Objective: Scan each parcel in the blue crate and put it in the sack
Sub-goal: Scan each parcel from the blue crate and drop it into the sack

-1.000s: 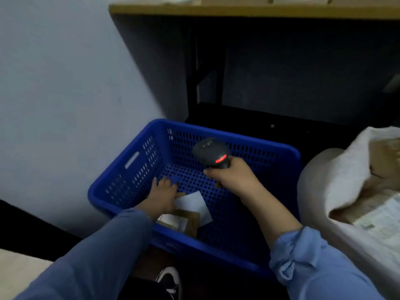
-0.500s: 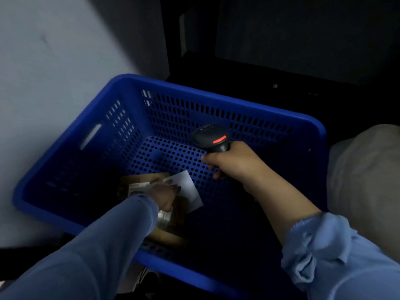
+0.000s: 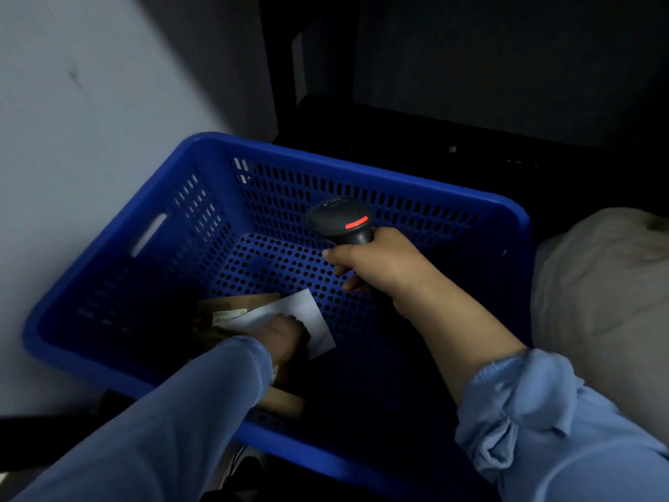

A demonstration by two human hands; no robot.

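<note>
The left hand (image 3: 286,333) is reaching into the blue crate (image 3: 362,180) and curling its fingers over the near edge of a white parcel (image 3: 313,315). A second ago that hand was lying flat on the pile with its fingers spread; half a second ago it was only arriving at the white parcel. The parcel is lying on the perforated floor toward the crate's 7 o'clock, overlapping brown cardboard parcels (image 3: 235,306) that are showing at 10 o'clock from the hand. Whether the parcel is lifting off the floor cannot be told.

The right hand (image 3: 380,264) is gripping the handle of the black scanner (image 3: 340,222), fingers wrapped tightly round it, as in both earlier frames. The scanner is hovering over the middle of the crate, at 1 o'clock from the white parcel and apart from it, its red strip glowing.

The sack (image 3: 601,284) is standing just beside the crate at 3 o'clock. Only its grey flank is showing now, whereas a second ago its open mouth and the parcels inside were in view. The view has tilted downward since then, and the wooden tabletop at 12 o'clock has left the frame. The grey wall (image 3: 90,103) is filling the 10 o'clock side.
</note>
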